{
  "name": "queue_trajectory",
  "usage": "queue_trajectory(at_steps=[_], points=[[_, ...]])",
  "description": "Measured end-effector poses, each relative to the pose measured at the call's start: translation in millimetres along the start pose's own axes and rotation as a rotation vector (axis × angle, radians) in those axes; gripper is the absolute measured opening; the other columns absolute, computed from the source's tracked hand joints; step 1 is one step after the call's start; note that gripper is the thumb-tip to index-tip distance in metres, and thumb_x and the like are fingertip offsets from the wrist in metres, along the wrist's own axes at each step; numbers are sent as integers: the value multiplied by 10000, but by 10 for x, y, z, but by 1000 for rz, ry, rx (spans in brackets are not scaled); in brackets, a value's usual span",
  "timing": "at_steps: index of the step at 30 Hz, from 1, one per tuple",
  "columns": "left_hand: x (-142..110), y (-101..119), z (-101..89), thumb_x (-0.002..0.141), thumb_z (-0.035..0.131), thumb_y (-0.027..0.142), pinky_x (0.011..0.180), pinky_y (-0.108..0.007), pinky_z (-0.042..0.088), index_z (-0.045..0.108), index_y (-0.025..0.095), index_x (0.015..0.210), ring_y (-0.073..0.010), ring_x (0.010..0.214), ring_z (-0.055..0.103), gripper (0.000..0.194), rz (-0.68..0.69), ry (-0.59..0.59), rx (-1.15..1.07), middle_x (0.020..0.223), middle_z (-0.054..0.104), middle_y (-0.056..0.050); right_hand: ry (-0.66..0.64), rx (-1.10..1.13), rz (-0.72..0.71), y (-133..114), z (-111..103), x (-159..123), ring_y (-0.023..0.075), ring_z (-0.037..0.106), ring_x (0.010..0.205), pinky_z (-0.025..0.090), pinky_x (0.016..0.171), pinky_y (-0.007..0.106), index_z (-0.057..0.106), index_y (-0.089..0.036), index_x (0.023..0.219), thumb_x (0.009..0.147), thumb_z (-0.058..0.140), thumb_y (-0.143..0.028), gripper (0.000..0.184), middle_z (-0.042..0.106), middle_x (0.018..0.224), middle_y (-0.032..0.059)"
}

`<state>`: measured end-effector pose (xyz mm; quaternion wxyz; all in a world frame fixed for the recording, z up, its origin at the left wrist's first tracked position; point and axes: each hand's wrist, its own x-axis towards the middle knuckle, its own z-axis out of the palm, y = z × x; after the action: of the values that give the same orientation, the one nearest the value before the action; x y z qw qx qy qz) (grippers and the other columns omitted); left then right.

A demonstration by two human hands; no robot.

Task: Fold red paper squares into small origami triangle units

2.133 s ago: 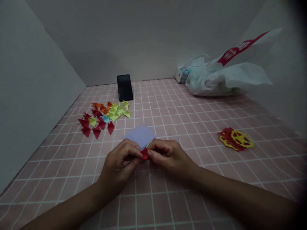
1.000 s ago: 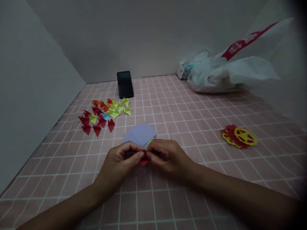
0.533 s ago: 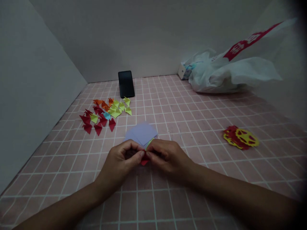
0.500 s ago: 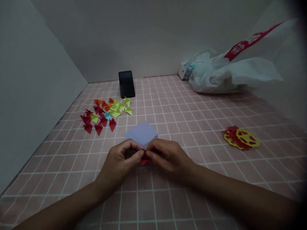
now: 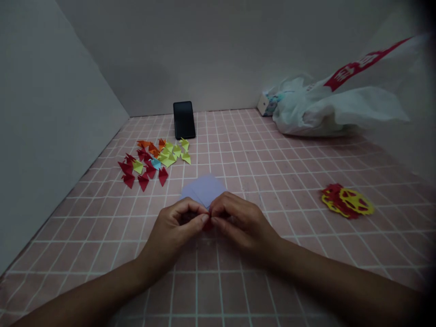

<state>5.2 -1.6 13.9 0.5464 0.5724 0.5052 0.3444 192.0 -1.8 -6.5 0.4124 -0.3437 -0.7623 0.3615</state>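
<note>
Between the fingertips of both hands is a small piece of folded red paper (image 5: 207, 225), mostly hidden by the fingers. My left hand (image 5: 180, 227) pinches it from the left, thumb and index finger pressed together. From the other side my right hand (image 5: 240, 222) grips it in the same way, its fingertips almost touching the left ones. Just behind the hands lie flat lilac paper sheets (image 5: 206, 186), partly covered by the fingers. To the left, several folded paper cranes (image 5: 162, 176) in red, orange, yellow and blue stand in a group.
A black phone (image 5: 184, 120) leans upright near the back wall. At the back right lie a white plastic bag (image 5: 306, 113) and a small box (image 5: 265, 103). Red and yellow cut-out shapes (image 5: 356, 201) are piled on the right of the pink checked tablecloth (image 5: 265, 159).
Both hands stay pinched on the red paper, and less of it shows below the fingertips now. The whole view has shifted slightly, so things appear a little further right.
</note>
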Motion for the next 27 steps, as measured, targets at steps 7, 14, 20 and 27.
queue_trajectory(at_steps=[7,14,20,27], points=[[-26,4,18,779,697,275,632,-202,456,686,171,767,-109,677,572,105,-36,-12,-66,729,650,10,6,-33,54,-48,6,-6,139,552,696,416,647,267,569,-157,790,883,538,-103,112,598,764,30],[-49,34,34,802,675,275,625,-196,464,680,161,763,-103,658,570,121,-11,-3,-36,701,638,17,10,-37,60,-35,15,5,132,544,669,406,634,260,582,-139,777,864,533,-90,112,600,741,31],[-57,24,46,795,691,272,638,-200,502,689,174,800,-116,685,626,98,10,-7,-52,739,690,9,17,-41,65,-20,20,0,128,540,662,400,624,257,584,-140,778,875,545,-109,108,599,745,28],[-23,14,43,771,678,260,576,-195,484,662,165,706,-107,610,594,116,45,52,-6,661,651,13,22,42,129,-27,24,1,121,540,677,404,632,250,586,-155,790,870,577,-119,89,593,744,5]])
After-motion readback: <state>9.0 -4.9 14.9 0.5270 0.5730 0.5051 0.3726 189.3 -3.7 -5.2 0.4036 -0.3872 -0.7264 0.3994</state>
